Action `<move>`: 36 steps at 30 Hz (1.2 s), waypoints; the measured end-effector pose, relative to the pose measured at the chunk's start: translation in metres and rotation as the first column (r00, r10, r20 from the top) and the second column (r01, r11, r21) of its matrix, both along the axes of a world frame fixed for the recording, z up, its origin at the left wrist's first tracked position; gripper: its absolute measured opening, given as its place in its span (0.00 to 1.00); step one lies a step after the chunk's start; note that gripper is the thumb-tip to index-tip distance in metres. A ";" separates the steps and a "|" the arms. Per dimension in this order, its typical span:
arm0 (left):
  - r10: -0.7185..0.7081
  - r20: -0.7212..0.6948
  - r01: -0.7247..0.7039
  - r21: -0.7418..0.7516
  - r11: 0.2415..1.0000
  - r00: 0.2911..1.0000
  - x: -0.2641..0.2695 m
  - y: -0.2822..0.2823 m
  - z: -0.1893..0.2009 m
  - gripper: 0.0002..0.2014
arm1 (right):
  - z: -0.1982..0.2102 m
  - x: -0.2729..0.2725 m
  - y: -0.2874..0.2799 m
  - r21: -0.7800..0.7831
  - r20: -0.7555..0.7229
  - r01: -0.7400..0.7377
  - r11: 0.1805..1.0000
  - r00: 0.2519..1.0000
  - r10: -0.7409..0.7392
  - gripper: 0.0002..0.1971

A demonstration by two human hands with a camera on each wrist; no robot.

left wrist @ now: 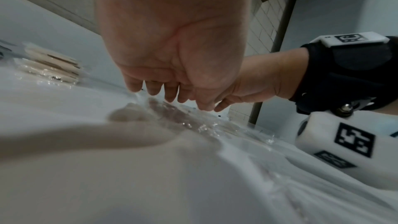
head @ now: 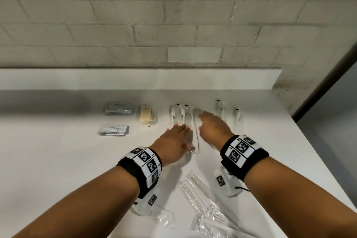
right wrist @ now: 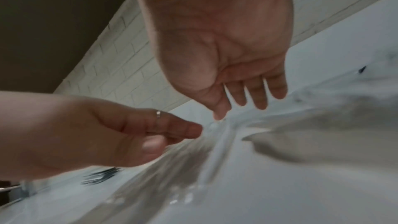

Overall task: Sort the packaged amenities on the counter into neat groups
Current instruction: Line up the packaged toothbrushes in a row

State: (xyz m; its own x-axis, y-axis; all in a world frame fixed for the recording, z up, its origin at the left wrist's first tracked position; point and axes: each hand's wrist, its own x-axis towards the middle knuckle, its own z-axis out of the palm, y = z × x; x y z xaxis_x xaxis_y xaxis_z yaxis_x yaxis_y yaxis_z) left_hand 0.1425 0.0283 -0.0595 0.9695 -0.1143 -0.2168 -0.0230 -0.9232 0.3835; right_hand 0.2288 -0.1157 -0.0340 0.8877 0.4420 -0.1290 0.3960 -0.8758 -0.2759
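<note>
Counter (head: pixel 58 160) white, brick wall (head: pixel 173 15) behind | left hand (head: pixel 172 141) grip relaxed | right hand (head: pixel 214 129) grip relaxed

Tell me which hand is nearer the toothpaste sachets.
Left. The left hand lies just right of the toothpaste sachets; the right hand is farther right, beyond it.

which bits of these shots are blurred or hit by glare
Head view: right hand motion-smeared, sachets sharp. Left wrist view: near counter out of focus, glints on wrapped toothbrushes. Right wrist view: heavy streaking on the wrappers.
</note>
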 end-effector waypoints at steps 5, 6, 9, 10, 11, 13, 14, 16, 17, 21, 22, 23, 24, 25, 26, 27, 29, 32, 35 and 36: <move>-0.088 0.010 0.087 0.072 0.994 0.996 0.002 -0.011 0.005 0.33 | 0.008 0.023 -0.032 -0.237 0.014 0.256 0.937 0.965 -0.260 0.19; -0.099 -0.006 0.099 0.082 0.992 0.995 0.003 -0.013 0.006 0.34 | 0.005 0.024 -0.034 -0.259 -0.002 0.233 0.937 0.970 -0.242 0.18; -0.110 -0.066 0.116 0.100 0.988 0.992 0.004 -0.016 0.008 0.34 | -0.003 0.015 -0.026 -0.275 0.008 0.146 0.950 0.989 -0.150 0.18; -0.110 -0.081 0.118 0.103 0.988 0.991 0.005 -0.016 0.009 0.34 | -0.005 0.011 -0.022 -0.267 0.009 0.131 0.955 0.991 -0.133 0.18; -0.112 -0.092 0.121 0.106 0.987 0.989 0.005 -0.016 0.010 0.33 | -0.007 0.007 -0.017 -0.261 0.002 0.121 0.958 0.992 -0.125 0.19; -0.112 -0.109 0.124 0.107 0.987 0.988 0.006 -0.015 0.012 0.32 | -0.010 -0.001 -0.006 -0.258 -0.018 0.086 0.962 0.995 -0.094 0.19; -0.112 -0.112 0.124 0.108 0.986 0.987 0.006 -0.015 0.012 0.31 | -0.011 -0.004 -0.002 -0.255 -0.025 0.060 0.965 0.997 -0.069 0.18; -0.112 -0.109 0.124 0.115 0.986 0.988 0.006 -0.015 0.012 0.30 | -0.012 -0.010 0.004 -0.261 -0.031 0.020 0.965 0.999 -0.030 0.18; -0.112 -0.109 0.125 0.119 0.985 0.988 0.006 -0.015 0.012 0.30 | -0.012 -0.011 0.004 -0.254 -0.034 0.007 0.967 0.999 -0.016 0.18; -0.100 -0.101 0.112 0.116 0.987 0.990 0.006 -0.016 0.010 0.31 | -0.004 -0.001 -0.021 -0.142 0.025 0.109 0.984 0.994 -0.107 0.21; -0.098 -0.081 0.107 0.120 0.987 0.992 0.007 -0.017 0.009 0.32 | -0.001 0.005 -0.031 -0.118 0.059 0.176 0.977 0.984 -0.170 0.21; -0.102 -0.059 0.108 0.125 0.986 0.993 0.007 -0.018 0.009 0.32 | 0.000 0.012 -0.043 -0.098 0.075 0.261 0.960 0.964 -0.255 0.21; -0.110 -0.043 0.114 0.128 0.985 0.993 0.007 -0.020 0.008 0.32 | 0.002 0.018 -0.055 -0.079 0.060 0.345 0.935 0.938 -0.341 0.21; -0.122 -0.033 0.125 0.130 0.984 0.992 0.007 -0.022 0.008 0.33 | 0.003 0.023 -0.066 -0.062 0.023 0.418 0.906 0.908 -0.418 0.21; -0.134 -0.030 0.137 0.131 0.982 0.990 0.008 -0.025 0.008 0.33 | 0.003 0.027 -0.077 -0.055 -0.026 0.470 0.881 0.881 -0.472 0.20; -0.146 -0.034 0.149 0.132 0.980 0.989 0.009 -0.028 0.009 0.33 | 0.003 0.029 -0.085 -0.072 -0.065 0.492 0.867 0.865 -0.497 0.18; -0.157 -0.056 0.164 0.141 0.976 0.986 0.011 -0.032 0.008 0.35 | 0.000 0.034 -0.091 -0.099 -0.128 0.477 0.873 0.864 -0.486 0.12; -0.158 -0.093 0.172 0.162 0.972 0.983 0.013 -0.033 0.005 0.37 | -0.005 0.042 -0.086 -0.122 -0.201 0.408 0.905 0.883 -0.425 0.05; -0.159 -0.095 0.173 0.166 0.971 0.983 0.013 -0.032 0.004 0.36 | -0.003 0.044 -0.071 0.013 -0.192 0.334 0.942 0.926 -0.326 0.05; -0.155 -0.094 0.169 0.159 0.973 0.983 0.014 -0.032 0.004 0.36 | -0.002 0.043 -0.065 0.050 -0.124 0.302 0.952 0.948 -0.294 0.08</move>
State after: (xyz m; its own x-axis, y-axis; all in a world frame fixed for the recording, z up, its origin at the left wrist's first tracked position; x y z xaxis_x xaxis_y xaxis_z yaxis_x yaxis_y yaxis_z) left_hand 0.1560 -0.0036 -0.0557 0.9195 -0.2245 -0.3228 -0.1530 -0.9606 0.2320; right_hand 0.2719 -0.1809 -0.0359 0.9613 0.1705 -0.2164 0.0820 -0.9270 -0.3661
